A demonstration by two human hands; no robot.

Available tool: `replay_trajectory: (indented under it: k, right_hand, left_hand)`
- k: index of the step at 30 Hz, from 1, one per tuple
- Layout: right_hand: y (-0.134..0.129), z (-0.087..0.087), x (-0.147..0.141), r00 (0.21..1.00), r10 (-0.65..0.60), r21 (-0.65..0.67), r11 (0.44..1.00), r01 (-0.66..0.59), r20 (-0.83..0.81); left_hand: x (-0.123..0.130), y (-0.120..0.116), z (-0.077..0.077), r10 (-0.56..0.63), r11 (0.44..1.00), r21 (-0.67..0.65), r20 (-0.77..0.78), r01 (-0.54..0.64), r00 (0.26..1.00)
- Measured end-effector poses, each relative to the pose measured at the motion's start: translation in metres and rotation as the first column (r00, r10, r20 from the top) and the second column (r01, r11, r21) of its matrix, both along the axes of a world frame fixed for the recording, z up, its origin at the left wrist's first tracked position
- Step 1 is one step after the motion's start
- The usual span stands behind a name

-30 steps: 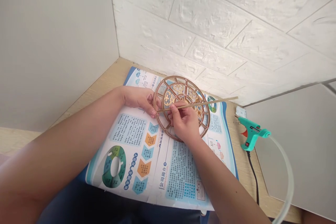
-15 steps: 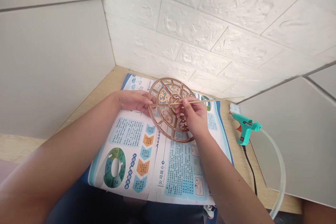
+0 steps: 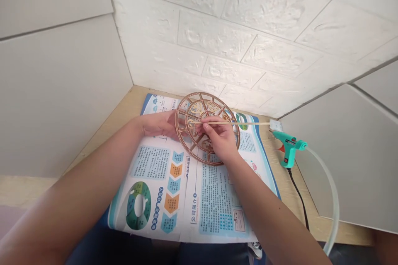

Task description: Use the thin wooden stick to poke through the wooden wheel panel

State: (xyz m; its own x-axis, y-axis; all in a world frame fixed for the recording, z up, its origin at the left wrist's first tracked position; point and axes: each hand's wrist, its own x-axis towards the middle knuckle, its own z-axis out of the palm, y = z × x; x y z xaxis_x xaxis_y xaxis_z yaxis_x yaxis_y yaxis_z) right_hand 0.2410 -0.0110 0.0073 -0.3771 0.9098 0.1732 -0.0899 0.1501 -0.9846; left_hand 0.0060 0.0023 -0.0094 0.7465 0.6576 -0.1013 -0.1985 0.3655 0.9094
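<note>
A round openwork lattice disc [image 3: 196, 108], copper-brown with gold scrollwork, is held tilted above the printed paper. My left hand [image 3: 160, 124] grips it at its left rim, some fingers hidden behind the lattice. Between the thumb and fingers of my right hand [image 3: 221, 137] is a thin pale stick [image 3: 248, 124]. The stick lies nearly level across the disc's front, its left tip over the scrollwork on the left side. Whether the tip touches the disc, I cannot tell.
Printed paper sheets [image 3: 183, 182] cover much of the wooden tabletop [image 3: 121, 109]. A teal glue gun [image 3: 289, 145] with a long glue stick [image 3: 329, 186] and a black cord [image 3: 300, 198] lies at the right, near a small white item [image 3: 275, 125]. A white brick-patterned wall [image 3: 214, 33] rises behind.
The disc has turned a little in my left hand. My right hand has shifted left, bringing the stick's tip from near the disc's centre to its left side. The view has tilted slightly.
</note>
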Motion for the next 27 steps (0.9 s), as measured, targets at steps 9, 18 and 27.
replay_trajectory:
  k: [9, 18, 27]
  right_hand:
    - [-0.006, 0.002, 0.006, 0.973, 0.013, 0.261, 0.962, -0.075, 0.231]
    - [-0.003, 0.008, 0.012, 0.962, -0.082, 0.204, 0.979, 0.028, 0.261]
    - [0.0, -0.004, 0.003, 0.981, -0.012, 0.069, 0.998, -0.001, 0.195]
  left_hand:
    - [-0.011, 0.003, -0.007, -0.03, 0.986, -0.165, -0.126, 0.009, 0.992]
    - [-0.008, 0.005, -0.009, 0.141, 0.97, -0.207, 0.054, -0.127, 0.989]
    - [-0.003, 0.003, -0.008, 0.138, 0.99, -0.022, 0.042, -0.137, 0.99]
